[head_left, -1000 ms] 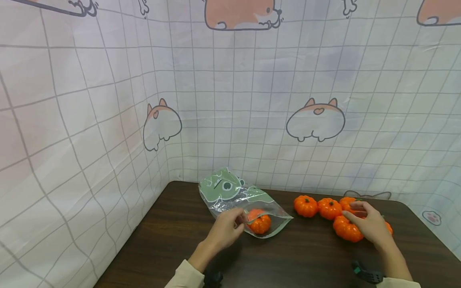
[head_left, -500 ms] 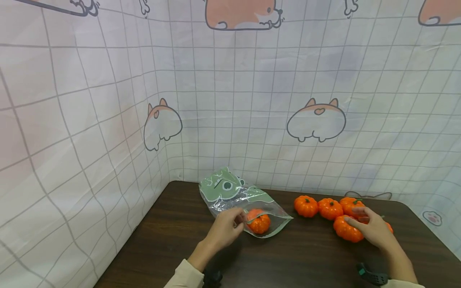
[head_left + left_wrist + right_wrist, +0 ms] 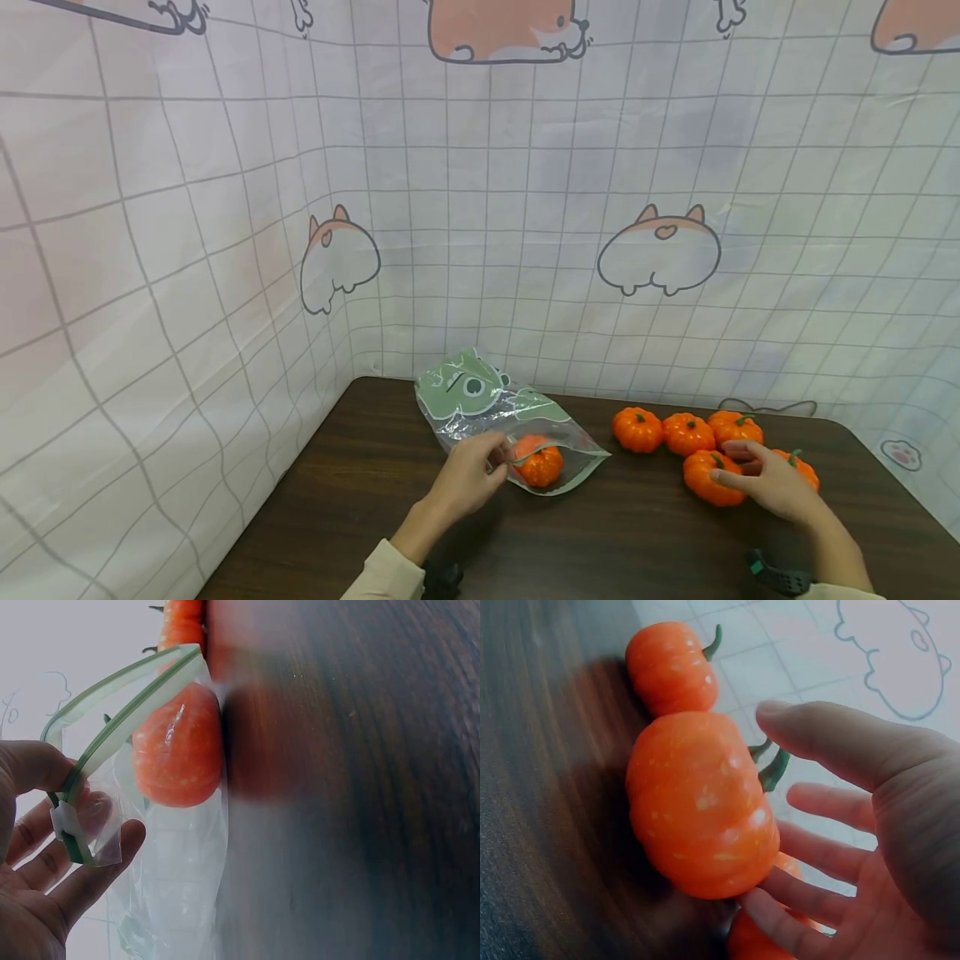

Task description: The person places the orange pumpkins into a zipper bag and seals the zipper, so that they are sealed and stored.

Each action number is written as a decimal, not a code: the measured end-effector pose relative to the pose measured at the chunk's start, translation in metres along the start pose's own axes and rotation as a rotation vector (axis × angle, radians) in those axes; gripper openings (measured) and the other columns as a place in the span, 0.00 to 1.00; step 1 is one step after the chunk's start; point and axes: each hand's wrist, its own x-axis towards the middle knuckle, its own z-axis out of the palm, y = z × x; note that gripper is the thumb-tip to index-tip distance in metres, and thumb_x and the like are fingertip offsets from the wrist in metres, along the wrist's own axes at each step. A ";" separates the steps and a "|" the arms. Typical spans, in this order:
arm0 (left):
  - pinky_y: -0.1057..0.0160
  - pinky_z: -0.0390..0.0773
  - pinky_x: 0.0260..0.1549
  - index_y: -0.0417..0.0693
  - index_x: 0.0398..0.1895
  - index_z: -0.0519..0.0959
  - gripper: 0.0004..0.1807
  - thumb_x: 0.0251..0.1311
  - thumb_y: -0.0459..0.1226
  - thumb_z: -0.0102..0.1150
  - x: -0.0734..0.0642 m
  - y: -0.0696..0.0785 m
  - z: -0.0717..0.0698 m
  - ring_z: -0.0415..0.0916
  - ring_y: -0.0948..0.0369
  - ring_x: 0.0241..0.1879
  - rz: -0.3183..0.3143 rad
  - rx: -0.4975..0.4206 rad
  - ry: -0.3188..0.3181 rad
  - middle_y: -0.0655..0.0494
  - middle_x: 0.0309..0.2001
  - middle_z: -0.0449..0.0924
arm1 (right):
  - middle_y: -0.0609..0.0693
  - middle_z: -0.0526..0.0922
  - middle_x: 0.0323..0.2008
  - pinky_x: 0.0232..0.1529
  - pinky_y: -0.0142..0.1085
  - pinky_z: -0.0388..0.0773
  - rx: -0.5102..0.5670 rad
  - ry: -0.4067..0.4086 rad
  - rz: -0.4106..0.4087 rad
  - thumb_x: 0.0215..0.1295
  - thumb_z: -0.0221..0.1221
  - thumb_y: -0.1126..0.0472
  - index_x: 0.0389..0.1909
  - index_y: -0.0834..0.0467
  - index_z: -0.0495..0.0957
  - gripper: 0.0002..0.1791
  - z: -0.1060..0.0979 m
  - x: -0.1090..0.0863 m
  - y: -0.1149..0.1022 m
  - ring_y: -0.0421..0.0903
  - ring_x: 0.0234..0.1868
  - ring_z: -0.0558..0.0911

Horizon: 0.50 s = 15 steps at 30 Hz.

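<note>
The left hand [image 3: 472,475] pinches the mouth of a bag [image 3: 517,408] toward the tabletop's [image 3: 600,533] far left corner, a bagged pumpkin [image 3: 543,468] inside; the right hand [image 3: 780,483], fingers loosely spread, gripping nothing, is at a loose pumpkin [image 3: 708,479] toward the right edge.

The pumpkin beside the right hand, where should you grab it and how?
I'd hold the pumpkin around its fat middle, coming from the person's right, where the right hand is. Thumb on the near side, fingers on the far side: its round body bulges out, so there's plenty to hold. The stem points up and looks skinny, so probably don't pull that.
</note>
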 end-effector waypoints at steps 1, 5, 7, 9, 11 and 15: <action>0.71 0.78 0.33 0.52 0.33 0.80 0.10 0.56 0.27 0.66 0.000 0.000 0.000 0.79 0.68 0.31 0.000 0.000 0.001 0.60 0.31 0.84 | 0.76 0.70 0.65 0.49 0.51 0.81 0.007 -0.013 -0.006 0.71 0.62 0.47 0.70 0.71 0.64 0.39 0.001 0.000 0.000 0.69 0.58 0.78; 0.71 0.78 0.33 0.52 0.33 0.80 0.10 0.56 0.26 0.66 0.000 0.000 0.000 0.79 0.68 0.31 0.002 -0.008 0.002 0.60 0.31 0.84 | 0.76 0.71 0.64 0.47 0.46 0.80 0.016 -0.044 -0.030 0.70 0.64 0.49 0.69 0.70 0.66 0.38 0.005 0.001 0.001 0.67 0.56 0.79; 0.71 0.78 0.33 0.52 0.33 0.80 0.10 0.55 0.26 0.66 0.000 0.000 -0.001 0.79 0.68 0.31 0.002 -0.012 0.002 0.60 0.31 0.84 | 0.76 0.71 0.64 0.46 0.45 0.80 0.024 -0.051 -0.043 0.69 0.64 0.50 0.69 0.70 0.66 0.37 0.007 0.001 0.002 0.66 0.56 0.80; 0.71 0.79 0.33 0.52 0.33 0.80 0.10 0.55 0.26 0.66 -0.001 0.000 -0.001 0.79 0.68 0.31 0.003 -0.015 0.000 0.60 0.31 0.84 | 0.75 0.71 0.64 0.47 0.44 0.79 0.023 -0.052 -0.059 0.68 0.65 0.51 0.69 0.69 0.66 0.37 0.010 0.002 0.003 0.65 0.56 0.80; 0.71 0.78 0.33 0.51 0.33 0.80 0.10 0.55 0.26 0.66 -0.001 0.001 -0.001 0.79 0.68 0.31 0.003 -0.017 -0.001 0.60 0.31 0.84 | 0.75 0.71 0.65 0.47 0.44 0.79 0.032 -0.057 -0.067 0.67 0.66 0.51 0.69 0.69 0.66 0.38 0.011 0.002 0.005 0.65 0.56 0.80; 0.71 0.79 0.33 0.51 0.33 0.80 0.10 0.55 0.26 0.66 -0.001 0.001 -0.001 0.79 0.68 0.31 0.002 -0.018 -0.002 0.60 0.31 0.84 | 0.75 0.70 0.66 0.48 0.46 0.78 0.052 -0.075 -0.075 0.67 0.66 0.53 0.70 0.68 0.64 0.38 0.013 0.002 0.006 0.66 0.58 0.79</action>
